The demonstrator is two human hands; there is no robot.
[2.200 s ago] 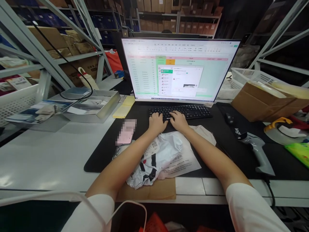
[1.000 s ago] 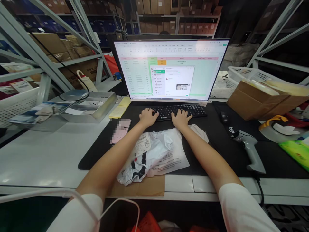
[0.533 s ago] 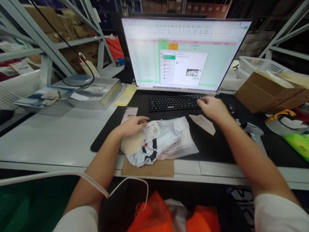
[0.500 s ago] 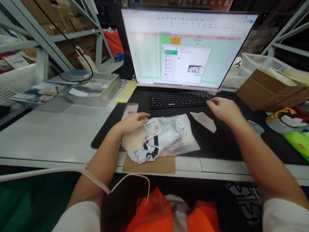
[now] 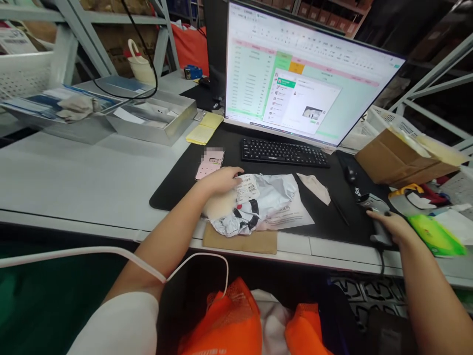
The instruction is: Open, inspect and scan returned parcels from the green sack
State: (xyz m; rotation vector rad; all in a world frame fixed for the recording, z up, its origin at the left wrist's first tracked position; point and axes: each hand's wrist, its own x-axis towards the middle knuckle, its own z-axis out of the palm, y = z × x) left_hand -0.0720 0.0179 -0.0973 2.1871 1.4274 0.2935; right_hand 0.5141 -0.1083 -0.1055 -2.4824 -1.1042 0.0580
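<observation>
My left hand [image 5: 220, 179] rests on the left end of a crumpled white plastic parcel [image 5: 266, 199] with a barcode label [image 5: 247, 188], fingers curled over its edge. The parcel lies on a black desk mat [image 5: 185, 172] over a printed sheet and a brown card. My right hand [image 5: 388, 226] is wrapped around the handle of a grey barcode scanner [image 5: 373, 203] lying at the mat's right end. A black keyboard [image 5: 284, 152] sits under a lit monitor [image 5: 303, 84], with neither hand on it.
Metal trays [image 5: 155, 116] with papers stand at the back left, yellow sticky notes [image 5: 205, 129] and a pink card [image 5: 210, 164] beside the keyboard. A cardboard box [image 5: 399, 158], tape dispenser [image 5: 414, 195] and green packet [image 5: 436, 234] crowd the right. Orange cloth [image 5: 236, 325] lies below the desk edge.
Both hands left the keyboard. The left hand dropped onto the parcel's left end; the right hand swung right and closed on the scanner handle. The camera turned and tilted down.
</observation>
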